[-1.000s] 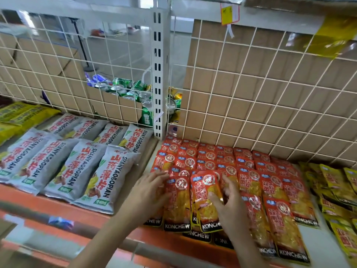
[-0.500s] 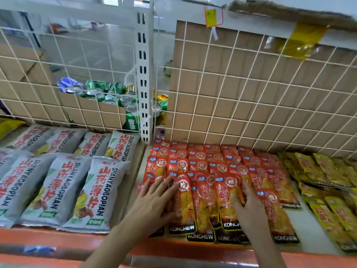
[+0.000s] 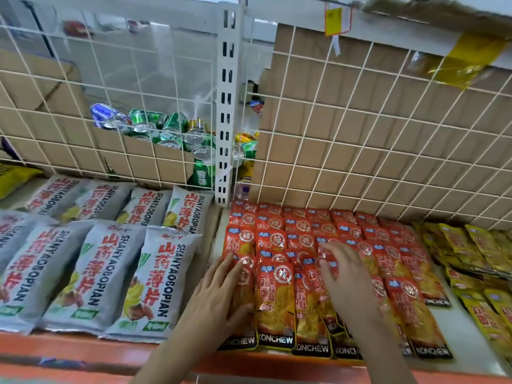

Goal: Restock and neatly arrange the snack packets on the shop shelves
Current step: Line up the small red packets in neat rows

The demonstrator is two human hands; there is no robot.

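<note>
Several red KONCHEW snack packets (image 3: 274, 297) lie in overlapping rows on the white shelf (image 3: 457, 328). My left hand (image 3: 221, 292) rests flat, fingers straight, on the leftmost front packets. My right hand (image 3: 343, 281) lies with spread fingers on the packets in the middle of the red block. Neither hand grips a packet. Grey SHANYAOBOPIAN bags (image 3: 155, 284) fill the shelf section to the left. Yellow packets (image 3: 476, 259) lie to the right of the red ones.
A white wire grid (image 3: 388, 134) backs the shelf, with brown cardboard behind it. A slotted white upright (image 3: 227, 106) divides the two sections. Drink cans (image 3: 171, 131) sit in a box behind the grid. An orange shelf edge (image 3: 83, 353) runs along the front.
Both hands have slid further back over the red packets, the right one more so. The front row now lies straighter along the shelf edge. The camera has tilted and come closer.
</note>
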